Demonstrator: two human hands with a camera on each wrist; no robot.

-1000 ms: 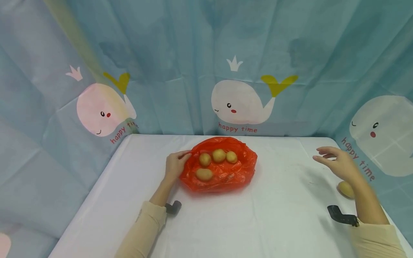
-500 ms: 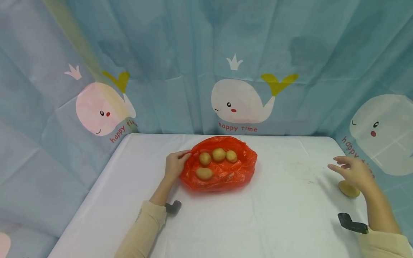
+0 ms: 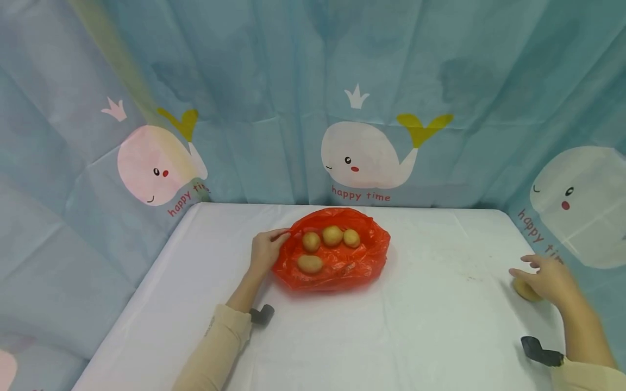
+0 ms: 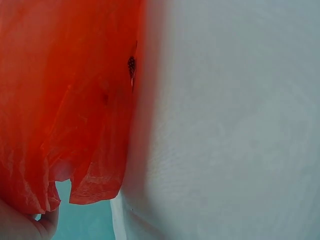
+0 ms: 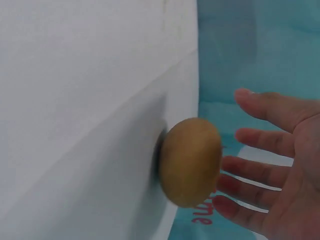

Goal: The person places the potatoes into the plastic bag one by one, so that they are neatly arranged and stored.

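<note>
A red plastic bag (image 3: 359,271) lies spread open on the white table, with several potatoes (image 3: 332,235) inside it. At the bag's left edge my left hand (image 3: 265,251) pinches the plastic rim between thumb and fingers; the left wrist view shows the bag (image 4: 85,110) hanging from that grip. Over on the right, a lone potato (image 5: 190,162) rests on the table near its right edge. My right hand (image 5: 280,170) is just above that potato, fingers spread and apart from its grip. In the head view the hand (image 3: 550,279) partly hides the potato (image 3: 525,291).
The white table (image 3: 440,326) runs to a teal curtain (image 3: 274,108) printed with whales at the back and sides. Small dirt specks (image 3: 471,278) lie on the cloth left of the lone potato. A dark wrist mount (image 3: 540,352) juts from the right forearm.
My right hand has moved right and down toward the lone potato and now covers part of it. The left hand and the bag have stayed where they were.
</note>
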